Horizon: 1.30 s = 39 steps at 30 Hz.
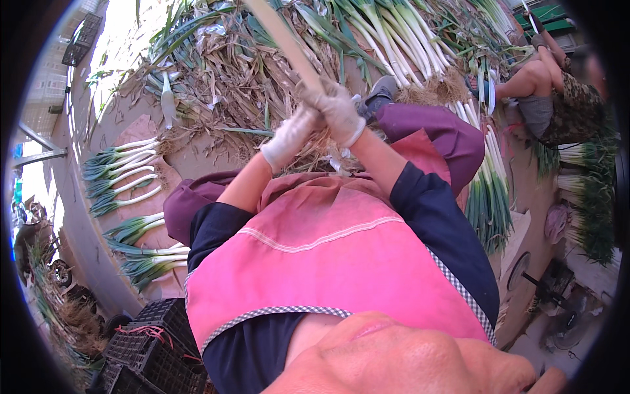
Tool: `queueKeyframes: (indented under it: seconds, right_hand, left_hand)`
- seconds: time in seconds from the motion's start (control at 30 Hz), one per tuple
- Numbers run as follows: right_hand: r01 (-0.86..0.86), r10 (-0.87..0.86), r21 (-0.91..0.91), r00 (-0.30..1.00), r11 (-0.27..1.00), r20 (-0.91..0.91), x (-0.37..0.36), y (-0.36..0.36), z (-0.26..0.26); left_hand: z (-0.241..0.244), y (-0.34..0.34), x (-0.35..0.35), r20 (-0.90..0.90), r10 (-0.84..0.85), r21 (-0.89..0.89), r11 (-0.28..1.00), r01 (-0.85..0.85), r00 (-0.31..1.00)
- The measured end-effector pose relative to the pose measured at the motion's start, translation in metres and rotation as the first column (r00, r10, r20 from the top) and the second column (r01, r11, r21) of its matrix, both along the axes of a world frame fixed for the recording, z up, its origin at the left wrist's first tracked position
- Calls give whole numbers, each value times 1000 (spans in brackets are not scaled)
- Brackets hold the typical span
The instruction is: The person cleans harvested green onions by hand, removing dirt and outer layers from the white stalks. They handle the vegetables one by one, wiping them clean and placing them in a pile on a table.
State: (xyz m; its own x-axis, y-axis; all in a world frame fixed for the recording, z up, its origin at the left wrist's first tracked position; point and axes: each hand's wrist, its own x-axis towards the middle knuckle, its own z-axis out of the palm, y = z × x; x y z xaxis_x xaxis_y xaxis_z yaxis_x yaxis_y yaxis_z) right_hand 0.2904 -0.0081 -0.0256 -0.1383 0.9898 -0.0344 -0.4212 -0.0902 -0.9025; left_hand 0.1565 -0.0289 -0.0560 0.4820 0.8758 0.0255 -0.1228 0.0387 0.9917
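Note:
My left hand point(288, 135) and my right hand point(339, 111), both in pale work gloves, meet in front of my knees. The gloved fingers close around the lower end of a light wooden stick point(285, 39), which slants up and out of view at the top. Which hand bears more of the grip is hard to tell. Beneath them lie dry leek leaves and roots point(236, 74). Beyond my shoe, leeks with white stalks point(393, 44) lie with their roots towards me. Trimmed leeks point(128, 162) rest in small bunches on the left.
Black plastic crates point(152, 340) stand at the lower left, tied with pink string. More leeks point(489, 197) lie beside my knee on the right. A co-worker point(551, 98) sits at the upper right, holding a blade. A fan point(566, 325) and leek bundles point(590, 197) are at the far right.

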Motion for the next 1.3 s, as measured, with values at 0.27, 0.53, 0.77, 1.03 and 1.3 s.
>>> queueKeyframes:
  seconds: [0.27, 0.53, 0.77, 1.03, 1.3]
  right_hand:
    - [247, -166, -135, 883, 959, 439, 248, 139, -55]
    - [257, -53, -16, 259, 966, 964, 268, 158, -186]
    - [135, 441, -426, -114, 895, 890, 72, 113, -258]
    - [136, 441, -442, 37, 887, 897, 29, 106, -204]
    - [-21, 174, -319, 872, 947, 458, 28, 78, -175]
  left_hand:
    - [13, -28, -3, -689, -445, -9, 794, 608, 571]
    - [67, 13, -91, -939, 245, 326, 861, 391, 242]
    - [54, 17, -111, -975, 220, 217, 895, 389, 38]
    - [43, 9, -133, -972, 223, 235, 913, 335, 73]
    - [49, 30, -119, -966, 169, 226, 919, 324, 195]
